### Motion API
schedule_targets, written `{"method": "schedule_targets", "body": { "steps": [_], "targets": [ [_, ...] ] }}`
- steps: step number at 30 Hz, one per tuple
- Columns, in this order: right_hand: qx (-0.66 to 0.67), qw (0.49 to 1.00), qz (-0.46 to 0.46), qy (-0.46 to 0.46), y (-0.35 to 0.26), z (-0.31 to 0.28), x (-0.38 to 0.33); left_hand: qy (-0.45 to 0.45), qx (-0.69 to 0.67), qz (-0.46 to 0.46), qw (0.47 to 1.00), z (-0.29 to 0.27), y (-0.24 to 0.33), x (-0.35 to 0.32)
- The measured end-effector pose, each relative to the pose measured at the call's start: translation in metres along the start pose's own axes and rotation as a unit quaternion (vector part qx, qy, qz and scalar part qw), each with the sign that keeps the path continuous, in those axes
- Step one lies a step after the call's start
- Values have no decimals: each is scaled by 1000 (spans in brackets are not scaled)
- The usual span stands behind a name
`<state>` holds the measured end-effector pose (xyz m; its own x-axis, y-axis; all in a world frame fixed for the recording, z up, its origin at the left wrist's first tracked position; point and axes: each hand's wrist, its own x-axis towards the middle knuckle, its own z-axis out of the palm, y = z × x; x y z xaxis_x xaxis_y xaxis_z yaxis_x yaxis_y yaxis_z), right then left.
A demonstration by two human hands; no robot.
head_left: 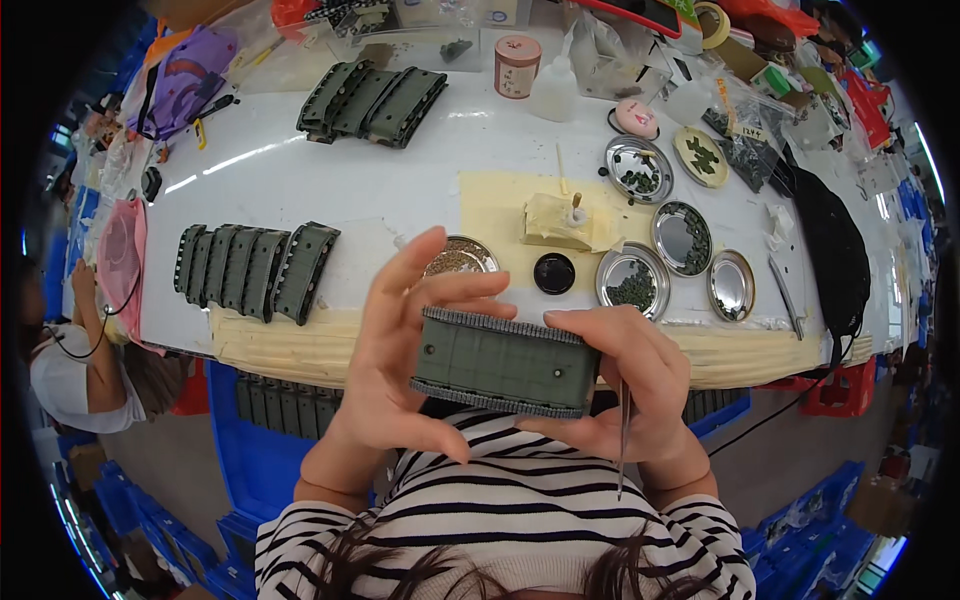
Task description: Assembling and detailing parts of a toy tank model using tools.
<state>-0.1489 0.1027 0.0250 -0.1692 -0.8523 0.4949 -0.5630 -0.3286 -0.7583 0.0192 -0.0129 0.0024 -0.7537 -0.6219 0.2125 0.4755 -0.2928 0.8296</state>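
A dark green model tank hull [503, 362], with ribbed grey tracks along both long sides, is held above my lap at the table's near edge. My right hand [640, 385] grips its right end between thumb and fingers. Slim metal tweezers [624, 440] also stick out of that hand, tips pointing down. Around the hull's left end my left hand [385, 350] is open, with fingers and thumb spread; whether it touches the hull I cannot tell. Behind the fingers, a round dish of small brown bits [462, 255] is partly hidden.
Rows of similar green hulls stand at left [240, 265] and at far left-centre [372, 103]. On the right are metal dishes of small green parts [633, 280], a black round pot [554, 273], a tape-wrapped block [560, 225] and a metal tool [786, 296]. A white squeeze bottle [554, 90] stands behind.
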Motion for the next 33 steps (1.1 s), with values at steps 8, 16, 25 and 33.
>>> {"method": "schedule_targets", "body": {
  "steps": [8,16,25,33],
  "targets": [
    [-41,998,15,43,9,-9,-10,49,-160,-123,978,14,-31,-13],
    [-34,970,189,148,37,-69,-37,93,-216,-183,955,2,-25,-14],
    [-92,971,181,129,62,-52,-22,114,-146,-205,961,8,-20,-7],
    [-114,964,202,133,76,-48,-24,104,-100,-170,975,12,-18,-2]
  ]
}}
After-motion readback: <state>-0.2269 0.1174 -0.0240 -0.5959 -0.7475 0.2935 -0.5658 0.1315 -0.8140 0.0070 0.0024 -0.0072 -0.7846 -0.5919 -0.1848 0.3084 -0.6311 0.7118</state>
